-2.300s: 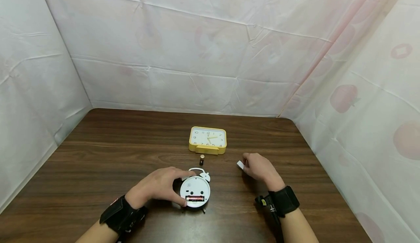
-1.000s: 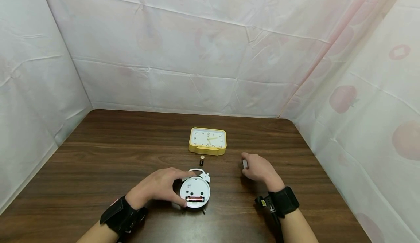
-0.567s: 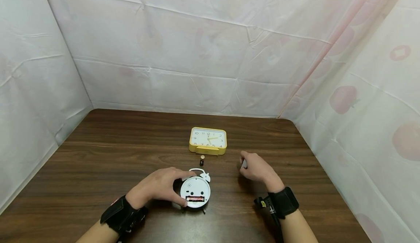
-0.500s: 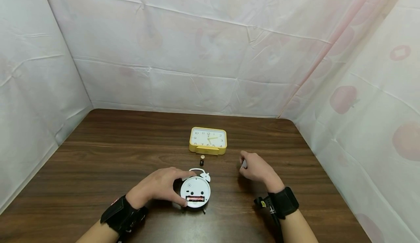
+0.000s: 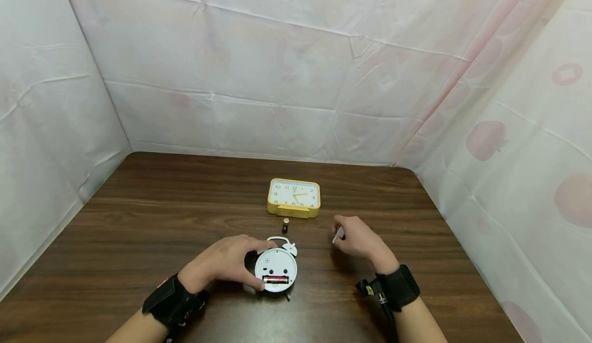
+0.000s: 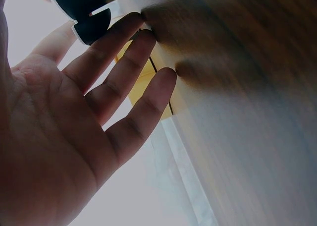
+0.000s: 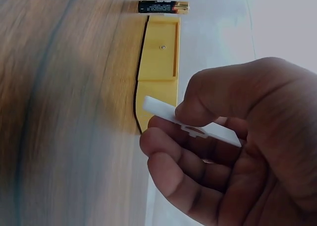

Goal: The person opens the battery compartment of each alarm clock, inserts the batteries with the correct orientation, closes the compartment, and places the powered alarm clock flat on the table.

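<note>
White twin-bell alarm clock (image 5: 285, 265) sits nr edge of tabletop (image 5: 194, 194), btwn the hands, back facing up toward head cam, handle at far end, one small ft showing at near end. Batt. bay (image 5: 276, 284) in its back is uncovered; one red & black batt. (image 5: 276, 280) lies crosswise inside. Two dark knobs sit just above the bay, w/ a small ring of holes upper L.

L hand (image 5: 226, 262) has clock by its L side: grip is thumb at lower L rim, index over top nr handle, so pinched btwn the two; other fingers extended & fanned, per L wrist cam.

R hand (image 5: 358, 236) is off to R, well apart from clock. Grip is pinching white batt. cover (image 7: 223, 133) btwn thumb & curled fingers; cover is tilted, w/ small clip tab on one edge, clear of bay.

Loose batt. (image 5: 285, 226), black w/ gold end up, stands upright just past the handle, btwn alarm clock & yellow rect. clock (image 5: 293, 212). Yellow one is farther back, dial up toward cam, pale hands over blk numerals; R wrist cam shows a shallow recess w/ a screw in its yellow casing.

Blk wrist straps (image 5: 400, 287) on both arms. White sheet (image 5: 277, 65) w/ faint pink fruit prints hangs around the back & sides.
</note>
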Available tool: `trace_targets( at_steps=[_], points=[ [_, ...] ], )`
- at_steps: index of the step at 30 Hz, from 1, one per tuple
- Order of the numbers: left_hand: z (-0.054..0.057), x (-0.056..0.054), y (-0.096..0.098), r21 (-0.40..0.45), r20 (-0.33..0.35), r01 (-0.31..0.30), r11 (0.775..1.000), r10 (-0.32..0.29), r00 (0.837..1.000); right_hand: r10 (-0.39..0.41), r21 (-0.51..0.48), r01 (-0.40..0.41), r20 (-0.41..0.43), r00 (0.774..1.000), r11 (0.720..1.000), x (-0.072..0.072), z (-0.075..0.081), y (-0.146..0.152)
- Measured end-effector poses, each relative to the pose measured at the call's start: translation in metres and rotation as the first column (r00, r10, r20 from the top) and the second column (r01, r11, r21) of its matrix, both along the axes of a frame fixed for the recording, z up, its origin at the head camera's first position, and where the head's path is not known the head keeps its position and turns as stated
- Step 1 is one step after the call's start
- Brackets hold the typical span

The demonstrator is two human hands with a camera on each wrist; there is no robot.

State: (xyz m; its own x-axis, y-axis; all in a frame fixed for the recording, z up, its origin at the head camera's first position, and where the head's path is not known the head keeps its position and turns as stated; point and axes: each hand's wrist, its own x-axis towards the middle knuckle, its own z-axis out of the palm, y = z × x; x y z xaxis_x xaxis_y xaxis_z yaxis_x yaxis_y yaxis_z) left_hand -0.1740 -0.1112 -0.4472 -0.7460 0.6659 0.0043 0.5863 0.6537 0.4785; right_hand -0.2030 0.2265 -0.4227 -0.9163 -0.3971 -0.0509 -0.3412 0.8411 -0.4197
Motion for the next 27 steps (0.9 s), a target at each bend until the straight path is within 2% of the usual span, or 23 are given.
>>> trace_targets(
  at_steps=[8, 13, 27],
  points=[
    [0.001, 0.0, -0.001, -0.007, 0.0, -0.005, 1.0, 0.005, 1.0, 0.047, -0.053, -0.048, -0.02, 0.999, 0.997, 0.001, 0.001, -0.004],
    [0.002, -0.001, -0.001, -0.009, 0.007, -0.004, 1.0, 0.004, 1.0, 0.062, -0.09, -0.061, 0.003, 0.998, 0.994, 0.003, 0.004, -0.008],
    [0.002, 0.001, -0.001, -0.013, 0.004, -0.016, 1.0, 0.016, 1.0, 0.096, -0.071, -0.093, 0.051, 0.994, 0.993, 0.007, 0.003, -0.016]
  ],
)
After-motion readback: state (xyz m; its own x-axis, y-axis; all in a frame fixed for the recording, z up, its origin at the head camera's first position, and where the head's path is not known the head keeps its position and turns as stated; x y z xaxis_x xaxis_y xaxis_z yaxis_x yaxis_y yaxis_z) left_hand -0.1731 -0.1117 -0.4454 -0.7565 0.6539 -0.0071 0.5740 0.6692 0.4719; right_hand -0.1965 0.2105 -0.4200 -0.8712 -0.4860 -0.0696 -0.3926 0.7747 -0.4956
